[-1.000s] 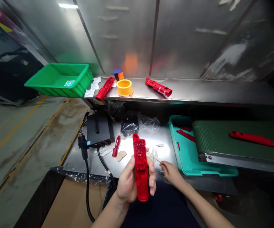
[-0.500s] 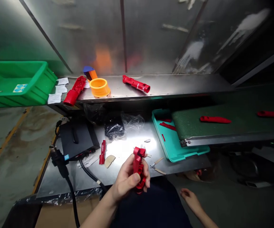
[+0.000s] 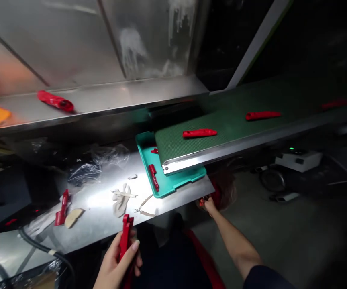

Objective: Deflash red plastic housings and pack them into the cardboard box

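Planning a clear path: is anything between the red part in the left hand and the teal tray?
Yes: small cutters lie on the steel table roughly on that line, between the red part in the left hand and the teal tray. A pale plastic scrap sits left of them.

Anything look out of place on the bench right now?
Yes: a pale, twisted plastic scrap lies loose on the steel bench beside small cutters, and looks like leftover waste rather than a finished part. The teal tray also sits partly under the conveyor's metal end, hiding some of it.
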{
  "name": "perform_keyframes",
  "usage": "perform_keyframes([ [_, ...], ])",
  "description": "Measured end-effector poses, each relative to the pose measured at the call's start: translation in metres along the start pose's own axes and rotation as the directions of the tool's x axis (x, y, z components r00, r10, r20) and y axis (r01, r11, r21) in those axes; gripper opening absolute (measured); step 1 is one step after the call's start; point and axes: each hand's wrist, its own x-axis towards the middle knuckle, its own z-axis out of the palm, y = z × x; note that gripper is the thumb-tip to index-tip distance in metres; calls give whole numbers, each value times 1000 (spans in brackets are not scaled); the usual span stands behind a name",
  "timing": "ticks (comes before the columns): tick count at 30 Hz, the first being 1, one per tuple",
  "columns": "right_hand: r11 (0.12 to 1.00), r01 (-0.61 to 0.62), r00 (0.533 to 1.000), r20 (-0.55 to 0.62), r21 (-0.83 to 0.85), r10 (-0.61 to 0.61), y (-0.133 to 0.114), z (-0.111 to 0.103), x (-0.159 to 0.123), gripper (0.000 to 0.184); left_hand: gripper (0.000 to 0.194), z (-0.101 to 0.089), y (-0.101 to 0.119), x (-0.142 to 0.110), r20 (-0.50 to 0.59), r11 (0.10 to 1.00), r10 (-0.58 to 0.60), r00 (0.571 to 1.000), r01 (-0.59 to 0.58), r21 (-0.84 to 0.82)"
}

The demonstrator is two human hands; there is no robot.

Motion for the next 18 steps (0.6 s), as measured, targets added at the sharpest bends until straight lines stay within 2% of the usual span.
perform_keyframes([
  [2,996,-87,996,13,19,87,19,5,6,32,61,26,-14,-3,-64,999,-41,997,40,-23],
  [5,992,-124,991,42,16,123,34,19,6,33,58,51,-31,-5,-128,998,-53,990,56,24],
  [8,995,-98,993,65,36,96,36,28,-1,33,50,60,-44,1,-105,966,-10,994,37,257],
  [9,996,-79,995,72,45,75,35,27,-6,33,46,60,-47,3,-73,926,44,996,-13,378],
  [10,997,-54,995,84,55,49,35,23,-14,34,39,58,-50,6,0,845,121,993,-103,524],
  [11,998,-24,995,102,63,17,34,15,-24,34,33,55,-53,7,99,730,175,980,-197,654],
  [12,997,9,991,131,71,-18,35,3,-37,34,27,52,-55,8,156,660,188,970,-243,711],
  [14,994,72,969,230,85,-90,36,-29,-68,31,20,44,-60,8,235,570,166,958,-287,770],
  [16,989,117,908,392,91,-144,37,-66,-100,28,24,39,-64,6,282,511,121,952,-303,805],
  [18,987,141,825,542,71,-157,34,-98,-126,29,27,38,-68,4,343,434,74,936,-340,834],
])
